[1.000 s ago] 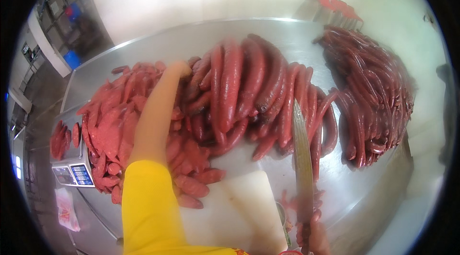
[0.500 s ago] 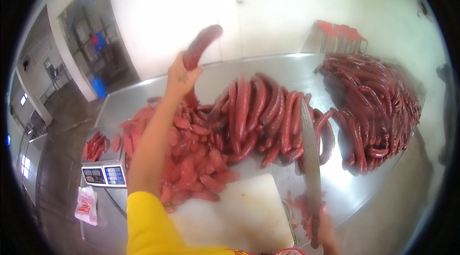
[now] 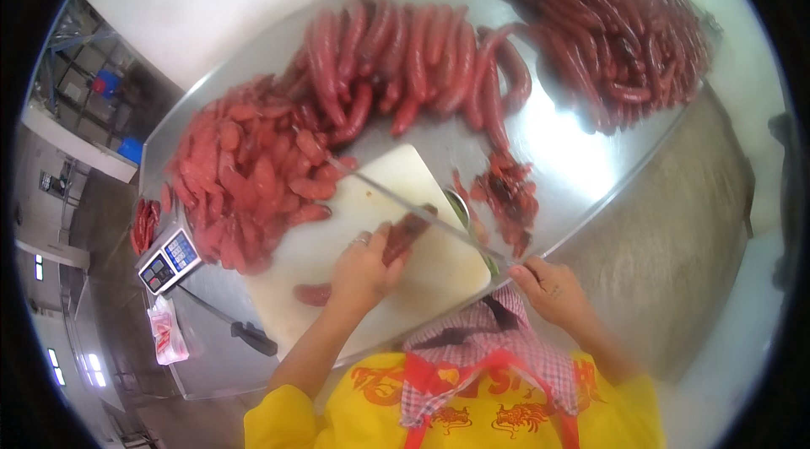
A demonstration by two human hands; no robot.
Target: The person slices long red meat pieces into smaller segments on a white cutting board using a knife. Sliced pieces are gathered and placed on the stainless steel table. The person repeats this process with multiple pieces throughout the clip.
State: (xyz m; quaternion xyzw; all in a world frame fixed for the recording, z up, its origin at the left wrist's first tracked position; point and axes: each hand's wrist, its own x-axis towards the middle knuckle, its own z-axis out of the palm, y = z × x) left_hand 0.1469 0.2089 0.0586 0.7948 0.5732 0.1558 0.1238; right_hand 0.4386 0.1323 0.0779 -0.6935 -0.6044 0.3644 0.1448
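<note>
My left hand [image 3: 363, 276] is closed around a dark red sausage [image 3: 409, 234], pressing it onto the white cutting board [image 3: 456, 272]. One end sticks out past the thumb, the other beyond the palm. My right hand [image 3: 548, 289] grips a long knife [image 3: 405, 202] by its handle, partly hidden by the fingers. The blade reaches up and left across the board, over the sausage's far end; contact cannot be told. Slant-cut sausage pieces [image 3: 228, 179] are heaped left of the board. Behind it lies a row of whole sausages [image 3: 422, 52].
A large pile of sausages [image 3: 616, 35] covers the table's far right. Right of the board are dark scraps [image 3: 506, 204] and a small bowl [image 3: 458, 206]. At left stand a scale [image 3: 173, 259], a black-handled knife [image 3: 253, 338] and a plastic bag [image 3: 167, 332].
My left hand has brought the sausage down from above the heap onto the board. The knife has swung from upright to slanting left across the board. The view has tilted downward.
</note>
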